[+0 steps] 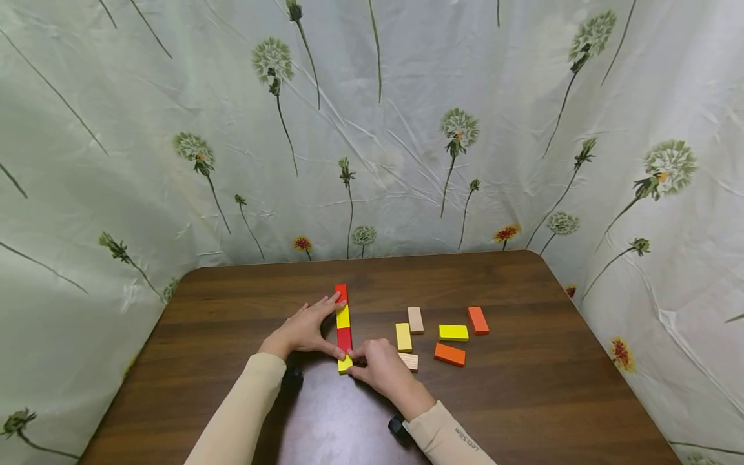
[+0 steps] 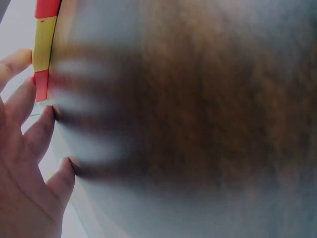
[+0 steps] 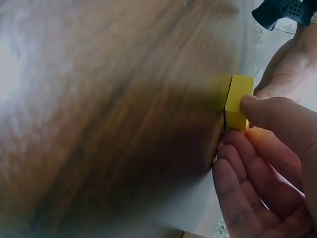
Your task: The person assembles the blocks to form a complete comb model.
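"Pale, creased cloth (image 1: 383, 187) printed with dandelions hangs behind a dark wood-grain desk (image 1: 523, 400). Where's the piece in hand?"

"The near yellow block (image 1: 343, 365) ends a line of four running back almost to the desk's far edge, left of that edge's middle. The right hand (image 1: 383, 368) pinches it between thumb and fingers."

"How would it handle?"

"Light and stiff, I'd judge — painted wood, probably, smooth enough to skid on that glossy top. Hardly fragile. Best taken by its long sides, fingertips only."

"And the left hand (image 1: 305, 329)?"

"Spread wide: fingertips at the far red block (image 1: 340, 292), thumb by the near red block (image 1: 345, 340) (the other yellow block (image 1: 343, 317) sits between those two)."

"Beyond that?"

"Loose oblongs, flat-faced and crisp-edged, lie toward the far right corner — a red-orange block (image 1: 478, 320), a lemon block (image 1: 453, 332), an orange block (image 1: 450, 354), a pale yellow block (image 1: 403, 338), a pinkish block (image 1: 415, 320) that looks unpainted, and a grained block (image 1: 410, 361) partly hidden by the right hand."
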`<state>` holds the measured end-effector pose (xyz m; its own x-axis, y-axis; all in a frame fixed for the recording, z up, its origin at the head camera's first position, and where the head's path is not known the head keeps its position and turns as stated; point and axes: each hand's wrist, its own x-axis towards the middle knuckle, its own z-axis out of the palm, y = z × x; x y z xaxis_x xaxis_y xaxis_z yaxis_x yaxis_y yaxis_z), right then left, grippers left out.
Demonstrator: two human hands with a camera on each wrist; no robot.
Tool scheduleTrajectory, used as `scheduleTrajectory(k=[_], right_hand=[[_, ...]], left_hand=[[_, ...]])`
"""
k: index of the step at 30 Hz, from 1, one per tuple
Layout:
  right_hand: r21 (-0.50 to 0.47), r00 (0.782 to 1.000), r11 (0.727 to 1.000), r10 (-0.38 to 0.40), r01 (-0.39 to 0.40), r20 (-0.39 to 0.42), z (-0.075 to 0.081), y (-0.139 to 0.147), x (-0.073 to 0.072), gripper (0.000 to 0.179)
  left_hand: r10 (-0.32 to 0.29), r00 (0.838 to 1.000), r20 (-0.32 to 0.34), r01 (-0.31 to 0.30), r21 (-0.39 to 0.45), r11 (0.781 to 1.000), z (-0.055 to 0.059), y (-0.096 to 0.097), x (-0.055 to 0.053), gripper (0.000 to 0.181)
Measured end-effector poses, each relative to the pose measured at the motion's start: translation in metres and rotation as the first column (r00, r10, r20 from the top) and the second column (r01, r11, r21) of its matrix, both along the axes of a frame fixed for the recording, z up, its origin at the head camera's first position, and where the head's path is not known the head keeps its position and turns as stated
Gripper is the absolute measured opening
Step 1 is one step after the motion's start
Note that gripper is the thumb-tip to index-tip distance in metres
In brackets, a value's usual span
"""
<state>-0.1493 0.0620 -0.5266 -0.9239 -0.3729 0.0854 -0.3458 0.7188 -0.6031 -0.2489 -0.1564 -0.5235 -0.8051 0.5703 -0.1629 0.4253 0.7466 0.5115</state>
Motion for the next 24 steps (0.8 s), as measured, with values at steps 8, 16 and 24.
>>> scheduleTrajectory(k=[8, 16, 24], right_hand=[[0.010, 1.000, 1.000, -0.019, 0.019, -0.020, 0.0004, -0.0018, 0.0021, 0.025], [0.007, 0.998, 1.000, -0.027, 0.027, -0.057, -0.0040, -0.0014, 0.0029, 0.021], [0.001, 0.998, 0.999, -0.041, 0.041, -0.050, -0.0059, -0.0026, 0.0024, 0.021]], left_hand=[[-0.003, 1.000, -0.002, 0.003, 0.004, 1.000, -0.0002, -0.0012, 0.0003, 0.119], [-0.012, 1.000, -0.021, 0.012, 0.008, 1.000, -0.0038, -0.0009, -0.0007, 0.118], [-0.014, 1.000, -0.021, 0.014, 0.024, 1.000, -0.0047, -0.0018, 0.0004, 0.118]])
